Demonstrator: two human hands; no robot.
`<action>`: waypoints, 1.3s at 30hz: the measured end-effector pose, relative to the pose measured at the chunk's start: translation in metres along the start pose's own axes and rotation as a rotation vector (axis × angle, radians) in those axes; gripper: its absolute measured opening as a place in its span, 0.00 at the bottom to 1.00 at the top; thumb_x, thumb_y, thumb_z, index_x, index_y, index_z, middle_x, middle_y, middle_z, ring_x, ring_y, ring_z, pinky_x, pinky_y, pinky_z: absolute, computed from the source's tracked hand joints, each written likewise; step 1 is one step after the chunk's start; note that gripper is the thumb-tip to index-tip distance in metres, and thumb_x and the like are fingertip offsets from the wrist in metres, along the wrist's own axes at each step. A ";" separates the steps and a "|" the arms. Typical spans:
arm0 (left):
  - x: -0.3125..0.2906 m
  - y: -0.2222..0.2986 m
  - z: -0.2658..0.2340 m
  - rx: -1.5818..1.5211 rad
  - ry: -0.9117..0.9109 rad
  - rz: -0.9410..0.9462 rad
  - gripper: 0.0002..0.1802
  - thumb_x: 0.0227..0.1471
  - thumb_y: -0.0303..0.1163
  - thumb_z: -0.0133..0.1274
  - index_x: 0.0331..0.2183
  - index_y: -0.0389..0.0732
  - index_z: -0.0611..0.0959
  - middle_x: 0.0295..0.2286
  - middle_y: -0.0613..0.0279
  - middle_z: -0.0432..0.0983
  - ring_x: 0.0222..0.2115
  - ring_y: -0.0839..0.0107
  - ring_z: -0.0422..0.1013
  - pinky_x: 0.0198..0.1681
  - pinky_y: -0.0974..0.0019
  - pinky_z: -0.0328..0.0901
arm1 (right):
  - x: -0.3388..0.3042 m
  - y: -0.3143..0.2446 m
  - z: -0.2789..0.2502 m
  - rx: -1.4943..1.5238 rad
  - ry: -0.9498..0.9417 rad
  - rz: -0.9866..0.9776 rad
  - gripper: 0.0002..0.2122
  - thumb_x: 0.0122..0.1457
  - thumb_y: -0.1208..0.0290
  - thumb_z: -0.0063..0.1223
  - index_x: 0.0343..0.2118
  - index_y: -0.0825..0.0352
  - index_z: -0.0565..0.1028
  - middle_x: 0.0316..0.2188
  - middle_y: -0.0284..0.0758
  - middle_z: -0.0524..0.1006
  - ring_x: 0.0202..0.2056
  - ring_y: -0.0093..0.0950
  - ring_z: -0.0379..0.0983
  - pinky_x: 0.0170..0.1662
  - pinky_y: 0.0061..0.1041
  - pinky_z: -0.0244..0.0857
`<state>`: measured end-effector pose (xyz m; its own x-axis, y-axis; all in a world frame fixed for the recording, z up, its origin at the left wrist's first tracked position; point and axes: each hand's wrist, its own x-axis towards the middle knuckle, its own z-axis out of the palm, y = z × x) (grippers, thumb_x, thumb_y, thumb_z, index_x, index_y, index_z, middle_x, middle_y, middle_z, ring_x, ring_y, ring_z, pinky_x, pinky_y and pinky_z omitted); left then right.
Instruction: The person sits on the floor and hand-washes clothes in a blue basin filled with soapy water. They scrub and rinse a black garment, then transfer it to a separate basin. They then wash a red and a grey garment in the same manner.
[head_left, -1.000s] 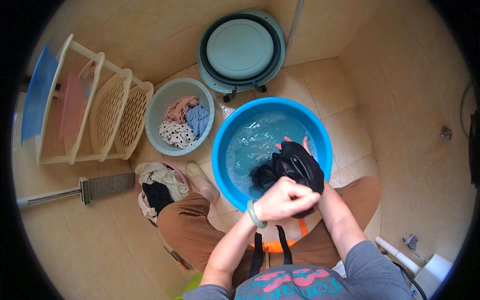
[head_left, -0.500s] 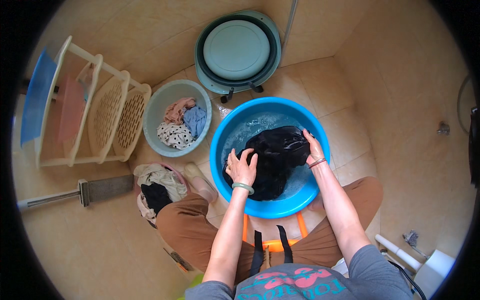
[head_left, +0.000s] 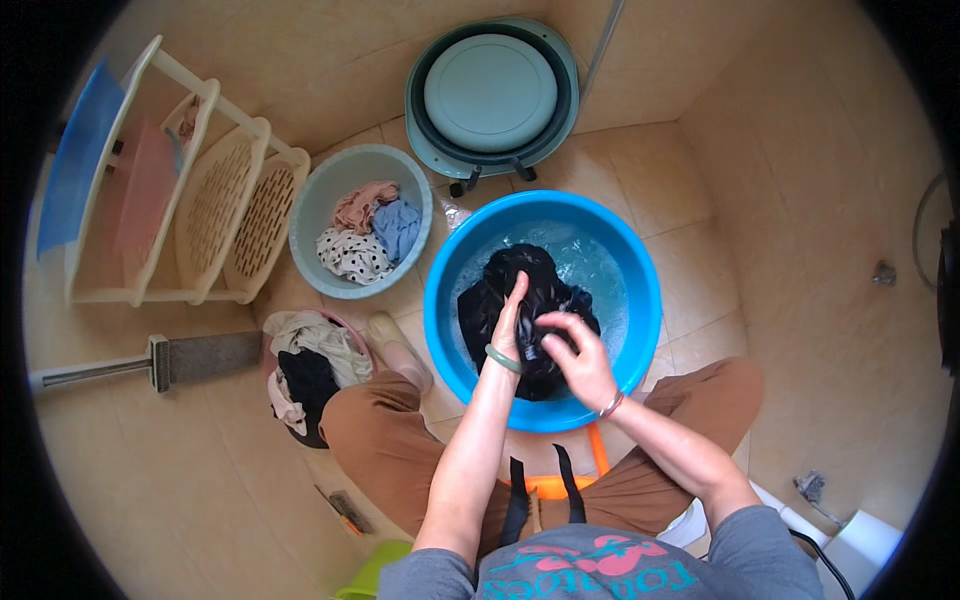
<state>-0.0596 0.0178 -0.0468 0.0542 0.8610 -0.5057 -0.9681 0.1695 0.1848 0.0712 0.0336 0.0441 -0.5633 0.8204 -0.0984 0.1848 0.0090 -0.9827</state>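
A black garment [head_left: 500, 275], wet and bunched up, lies in soapy water inside a blue basin [head_left: 645, 290]. My left hand [head_left: 512, 325] is held edge-on against the garment, its fingers stretched out toward the far side. Beside it, my right hand [head_left: 585, 365] is over the cloth's near right part. Its fingers are bent, with a gap between thumb and forefinger, and I see no cloth clasped in it. The fingers' undersides are hidden. A green bangle [head_left: 503, 359] circles my left wrist.
A pale basin [head_left: 308, 255] with several clothes stands left of the blue one, and a folded green basin [head_left: 490, 90] leans at the back wall. Further left are a cream rack [head_left: 265, 225] and a flat mop [head_left: 210, 358]. Laundry [head_left: 345, 355] fills a pink container near my left knee.
The black garment has gone from spread out to bunched toward the left. My right hand has left its far right edge and come in beside my left hand, whose fingers have straightened.
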 end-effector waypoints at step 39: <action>-0.011 -0.041 -0.008 0.189 0.190 0.230 0.27 0.56 0.34 0.50 0.57 0.45 0.64 0.48 0.61 0.70 0.48 0.65 0.69 0.51 0.58 0.65 | 0.045 0.088 -0.041 0.024 -0.076 0.336 0.19 0.51 0.61 0.61 0.43 0.66 0.72 0.40 0.34 0.76 0.43 0.25 0.71 0.47 0.25 0.64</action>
<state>-0.0220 -0.0028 -0.0551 -0.2238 0.7852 -0.5773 -0.8861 0.0828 0.4560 0.0953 0.0951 -0.0400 -0.5327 0.7301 -0.4279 0.3522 -0.2685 -0.8966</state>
